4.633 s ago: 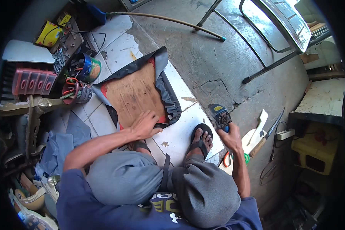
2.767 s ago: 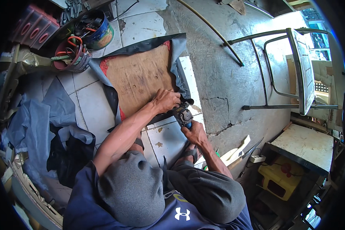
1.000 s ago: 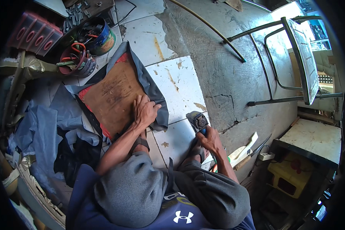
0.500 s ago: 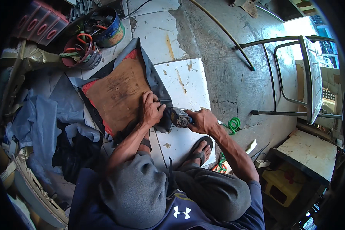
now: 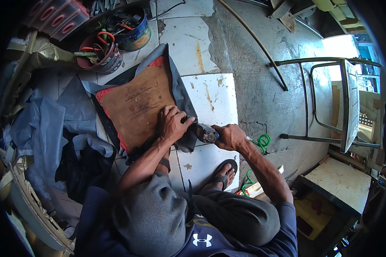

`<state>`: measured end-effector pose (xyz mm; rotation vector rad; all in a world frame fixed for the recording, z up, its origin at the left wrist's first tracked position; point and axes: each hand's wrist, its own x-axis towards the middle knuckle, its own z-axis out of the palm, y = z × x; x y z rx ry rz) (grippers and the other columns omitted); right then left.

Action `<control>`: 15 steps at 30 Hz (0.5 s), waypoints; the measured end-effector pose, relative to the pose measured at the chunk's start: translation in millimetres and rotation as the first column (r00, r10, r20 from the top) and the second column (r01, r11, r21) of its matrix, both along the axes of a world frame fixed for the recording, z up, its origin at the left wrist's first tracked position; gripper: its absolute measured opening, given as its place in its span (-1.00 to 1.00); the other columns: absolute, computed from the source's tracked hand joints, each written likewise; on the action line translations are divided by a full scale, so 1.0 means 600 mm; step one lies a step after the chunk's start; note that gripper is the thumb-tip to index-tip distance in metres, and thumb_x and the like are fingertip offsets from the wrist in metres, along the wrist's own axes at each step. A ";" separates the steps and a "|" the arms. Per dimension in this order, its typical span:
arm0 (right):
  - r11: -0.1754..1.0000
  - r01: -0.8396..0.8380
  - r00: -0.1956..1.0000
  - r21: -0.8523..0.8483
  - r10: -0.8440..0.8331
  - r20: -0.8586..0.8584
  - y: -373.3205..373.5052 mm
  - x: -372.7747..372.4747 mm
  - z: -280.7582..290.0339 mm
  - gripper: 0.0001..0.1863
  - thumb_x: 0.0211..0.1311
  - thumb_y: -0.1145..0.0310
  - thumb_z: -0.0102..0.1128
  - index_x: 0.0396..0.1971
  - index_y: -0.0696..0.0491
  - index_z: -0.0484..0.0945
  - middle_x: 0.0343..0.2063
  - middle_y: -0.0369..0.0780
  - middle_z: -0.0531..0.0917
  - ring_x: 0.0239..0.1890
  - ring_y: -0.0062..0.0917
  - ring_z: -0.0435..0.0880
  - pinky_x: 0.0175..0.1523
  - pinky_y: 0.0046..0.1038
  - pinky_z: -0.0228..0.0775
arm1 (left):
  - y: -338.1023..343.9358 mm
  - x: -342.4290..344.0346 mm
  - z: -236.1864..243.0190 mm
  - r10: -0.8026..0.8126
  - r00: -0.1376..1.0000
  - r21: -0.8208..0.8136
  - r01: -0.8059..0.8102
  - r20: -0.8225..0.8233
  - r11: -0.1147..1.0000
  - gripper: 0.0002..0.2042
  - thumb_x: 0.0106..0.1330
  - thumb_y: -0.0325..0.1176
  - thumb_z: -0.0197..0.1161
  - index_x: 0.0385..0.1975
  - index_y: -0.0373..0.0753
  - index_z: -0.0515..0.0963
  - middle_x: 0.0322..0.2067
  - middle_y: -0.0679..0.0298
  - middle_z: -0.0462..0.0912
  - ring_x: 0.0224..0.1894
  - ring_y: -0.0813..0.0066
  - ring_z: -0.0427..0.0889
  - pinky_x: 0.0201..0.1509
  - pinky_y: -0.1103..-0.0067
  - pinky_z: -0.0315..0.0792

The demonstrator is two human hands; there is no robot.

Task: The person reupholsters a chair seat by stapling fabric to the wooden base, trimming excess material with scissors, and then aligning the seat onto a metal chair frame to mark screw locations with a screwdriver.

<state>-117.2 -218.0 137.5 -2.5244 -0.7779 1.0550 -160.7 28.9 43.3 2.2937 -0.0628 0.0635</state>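
Note:
A brown wooden seat board (image 5: pixel 135 100) lies underside up before me, with red material showing at its edges. Dark grey vinyl (image 5: pixel 181 92) is wrapped round its border. My left hand (image 5: pixel 174 123) is closed at the near right corner, fingers curled on the board and thumb pressing the vinyl's folded edge. In my right hand (image 5: pixel 231 137) is a staple gun (image 5: pixel 206 133), gripped by its handle. Its nose meets the vinyl edge just beside my left thumb; the exact contact point is hidden. A green coiled air hose (image 5: pixel 261 141) runs behind my right hand.
Two tool-filled buckets, one reddish (image 5: pixel 101 62) and one blue (image 5: pixel 135 36), stand beyond the board. Loose grey cloth (image 5: pixel 43 132) lies at left. A metal-framed chair (image 5: pixel 347 105) rests at right, beyond a low table (image 5: pixel 336 182). My sandaled foot (image 5: pixel 224 174) is near the gun.
The whole view has shifted slightly, so the scene sits lower and further right. Both hands keep to the same corner, with the staple gun still at the vinyl edge.

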 end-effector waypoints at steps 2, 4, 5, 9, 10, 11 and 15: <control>0.998 0.042 0.999 0.056 -0.043 0.024 -0.004 0.007 0.008 -0.54 0.10 0.13 0.27 0.02 -0.06 0.63 -0.51 0.00 0.72 -0.36 0.03 0.73 -0.15 -0.04 0.60 | 0.004 0.002 -0.009 -0.018 0.999 -0.027 0.017 -0.035 0.999 -0.80 0.15 -0.36 0.42 -0.58 -0.35 0.62 -0.30 0.12 0.53 0.08 0.02 0.41 0.22 0.18 0.25; 0.997 0.010 0.999 0.082 -0.013 0.029 -0.003 0.015 0.000 -0.52 0.10 0.12 0.27 0.05 -0.07 0.63 -0.51 0.00 0.72 -0.37 0.02 0.73 -0.15 -0.05 0.60 | 0.006 -0.006 -0.015 -0.027 0.998 -0.066 0.031 0.061 0.997 -0.80 0.12 -0.40 0.41 -0.62 -0.35 0.57 -0.34 0.11 0.51 0.02 0.04 0.41 0.14 0.22 0.27; 0.995 -0.005 0.999 0.095 0.002 0.032 -0.001 0.020 -0.003 -0.51 0.09 0.12 0.27 0.07 -0.08 0.62 -0.51 0.00 0.72 -0.37 0.02 0.73 -0.15 -0.05 0.60 | 0.007 -0.009 -0.017 -0.030 0.994 -0.085 0.040 0.109 0.996 -0.80 0.11 -0.43 0.40 -0.64 -0.35 0.55 -0.37 0.11 0.50 -0.01 0.05 0.41 0.10 0.24 0.27; 0.995 -0.097 0.992 -0.028 0.099 0.079 0.025 0.039 -0.007 -0.54 0.04 0.16 0.26 -0.01 -0.04 0.63 -0.51 0.00 0.72 -0.39 0.02 0.73 -0.16 -0.07 0.62 | 0.013 -0.013 -0.026 -0.023 0.991 -0.132 0.041 0.131 0.990 -0.85 0.10 -0.48 0.38 -0.63 -0.35 0.56 -0.36 0.12 0.50 -0.01 0.04 0.42 0.14 0.22 0.27; 0.996 -0.092 0.993 -0.010 0.093 0.079 0.027 0.041 -0.003 -0.56 0.02 0.19 0.24 -0.04 -0.03 0.63 -0.51 0.01 0.72 -0.39 0.03 0.73 -0.17 -0.06 0.61 | 0.013 -0.011 -0.030 -0.027 0.992 -0.138 0.044 0.124 0.989 -0.85 0.11 -0.47 0.38 -0.62 -0.34 0.57 -0.35 0.13 0.51 0.01 0.03 0.43 0.17 0.20 0.26; 0.994 -0.105 0.992 -0.002 0.105 0.071 0.028 0.044 -0.003 -0.56 0.02 0.19 0.25 -0.05 -0.03 0.63 -0.51 0.01 0.72 -0.39 0.03 0.73 -0.17 -0.05 0.61 | 0.015 -0.010 -0.033 -0.031 0.993 -0.144 0.047 0.116 0.988 -0.85 0.12 -0.46 0.38 -0.61 -0.34 0.58 -0.34 0.13 0.53 0.03 0.03 0.44 0.21 0.18 0.26; 0.994 -0.097 0.992 0.043 0.093 0.088 0.020 0.060 -0.013 -0.58 0.01 0.19 0.25 -0.08 0.00 0.64 -0.49 0.04 0.72 -0.38 0.05 0.72 -0.17 -0.04 0.59 | 0.012 -0.008 -0.033 -0.037 0.992 -0.176 0.058 0.123 0.983 -0.88 0.07 -0.49 0.35 -0.63 -0.33 0.57 -0.34 0.13 0.51 0.02 0.03 0.44 0.19 0.17 0.28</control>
